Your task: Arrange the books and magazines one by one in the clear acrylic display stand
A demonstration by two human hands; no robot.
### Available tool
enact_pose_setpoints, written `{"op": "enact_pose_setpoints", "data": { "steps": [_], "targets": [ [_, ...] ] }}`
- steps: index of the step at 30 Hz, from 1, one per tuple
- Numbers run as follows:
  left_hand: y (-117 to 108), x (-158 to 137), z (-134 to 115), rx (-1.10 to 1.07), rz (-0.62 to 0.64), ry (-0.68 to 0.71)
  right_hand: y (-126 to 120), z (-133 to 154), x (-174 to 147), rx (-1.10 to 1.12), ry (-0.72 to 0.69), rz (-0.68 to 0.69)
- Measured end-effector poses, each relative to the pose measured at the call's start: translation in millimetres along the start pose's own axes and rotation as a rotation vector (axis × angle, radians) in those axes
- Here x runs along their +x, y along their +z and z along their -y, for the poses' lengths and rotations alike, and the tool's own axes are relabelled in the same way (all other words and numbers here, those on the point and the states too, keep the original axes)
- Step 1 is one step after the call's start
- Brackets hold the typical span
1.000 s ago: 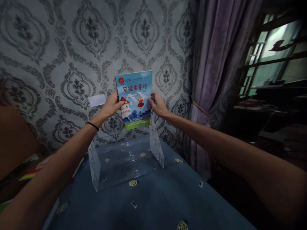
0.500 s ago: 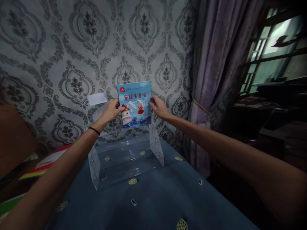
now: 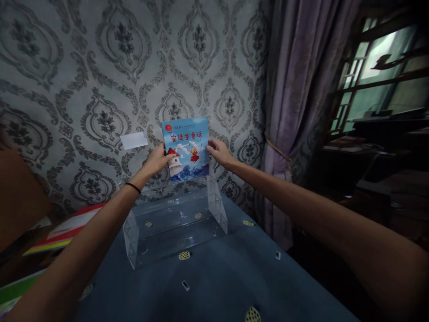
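Note:
A blue picture book [image 3: 187, 154] with red Chinese lettering stands nearly upright at the back of a clear acrylic tiered stand [image 3: 219, 208]. My left hand [image 3: 159, 160] grips its left edge, with the thumb on the front cover and the other fingers behind. At the right edge of the book is my right hand [image 3: 218, 152], its fingers curled and touching the edge. The book's lower edge meets the top rear of the stand; exactly how it rests there is hard to make out.
The stand sits on a dark blue patterned tablecloth [image 3: 228, 277]. Left are red, yellow and green books or folders [image 3: 72, 226] and a brown box [image 3: 22, 197]. Behind are a patterned wall with a white switch plate [image 3: 134, 140] and a tied purple curtain [image 3: 284, 112].
The book has come down very slightly, with both hands still at its edges. The view has shifted a little.

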State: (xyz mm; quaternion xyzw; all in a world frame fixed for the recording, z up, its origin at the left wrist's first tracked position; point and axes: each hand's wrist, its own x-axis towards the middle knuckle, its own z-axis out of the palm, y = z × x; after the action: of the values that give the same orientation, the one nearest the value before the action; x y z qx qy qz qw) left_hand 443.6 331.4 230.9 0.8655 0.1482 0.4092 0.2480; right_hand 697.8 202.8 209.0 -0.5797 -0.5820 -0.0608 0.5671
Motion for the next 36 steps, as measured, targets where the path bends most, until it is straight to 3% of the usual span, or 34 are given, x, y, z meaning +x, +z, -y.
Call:
{"op": "enact_pose_setpoints", "data": {
  "steps": [7,18,36],
  "targets": [
    [4,-5,-3,0.010,0.112,-0.036,5,-4,-5,0.084,0.105,0.029],
    [6,-9,-8,0.018,0.087,0.000,7,3,-14,0.127,0.132,-0.009],
    [4,-18,-16,-0.043,0.046,-0.095,13,11,-16,0.279,0.280,-0.056]
  ]
}}
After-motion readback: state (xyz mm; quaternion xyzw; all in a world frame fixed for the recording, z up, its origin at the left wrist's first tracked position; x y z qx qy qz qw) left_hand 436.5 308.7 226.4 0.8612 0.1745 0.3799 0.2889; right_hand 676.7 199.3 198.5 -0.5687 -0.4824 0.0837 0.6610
